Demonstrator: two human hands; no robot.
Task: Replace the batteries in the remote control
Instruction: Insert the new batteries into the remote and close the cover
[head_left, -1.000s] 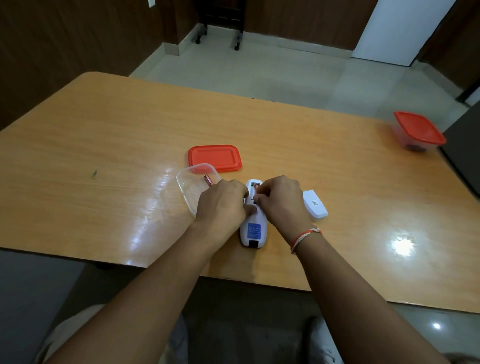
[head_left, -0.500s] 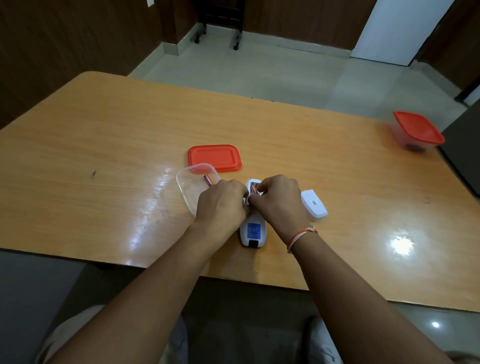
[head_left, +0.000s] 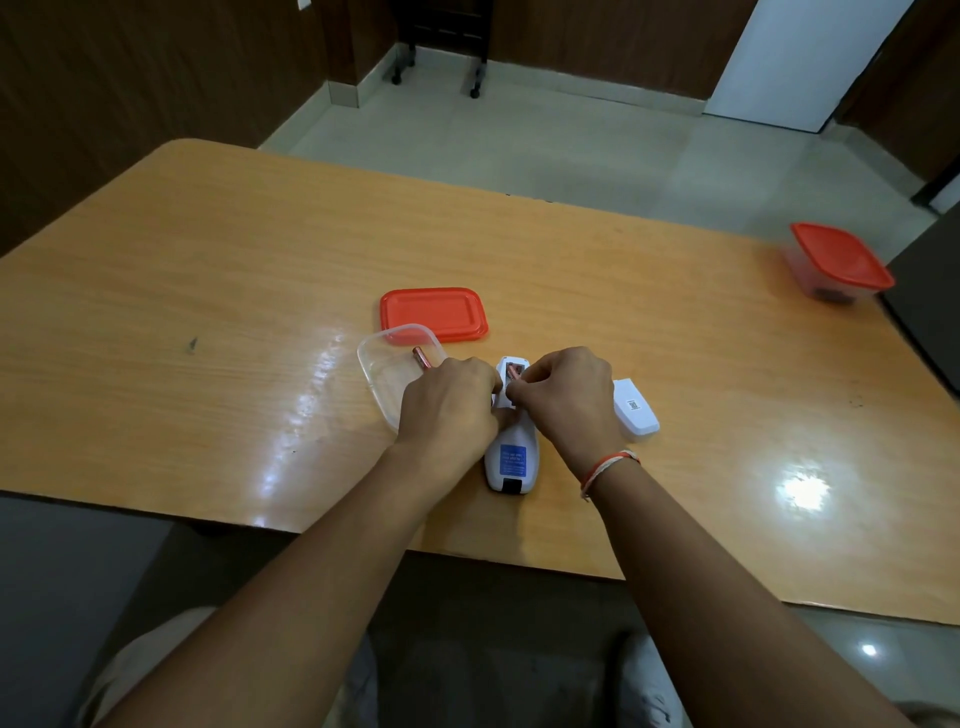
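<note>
A white remote control (head_left: 511, 457) lies face down near the table's front edge, its battery bay open at the far end. A reddish battery (head_left: 514, 370) sits in that bay. My left hand (head_left: 448, 405) grips the remote's left side. My right hand (head_left: 563, 397) curls over the bay, its fingertips pinching at the battery. The white battery cover (head_left: 635, 407) lies just right of my right hand. Another reddish battery (head_left: 422, 358) rests in a clear plastic container (head_left: 376, 371) to the left, partly hidden by my left hand.
A red lid (head_left: 434, 314) lies behind the clear container. A second container with a red lid (head_left: 839, 262) stands at the table's far right edge. The orange wooden table (head_left: 208, 312) is glossy. Beyond it are a tiled floor and a wheeled stand.
My right hand's fingers have shifted slightly over the battery bay, and more of the battery shows now. The left hand and the remote stay put.
</note>
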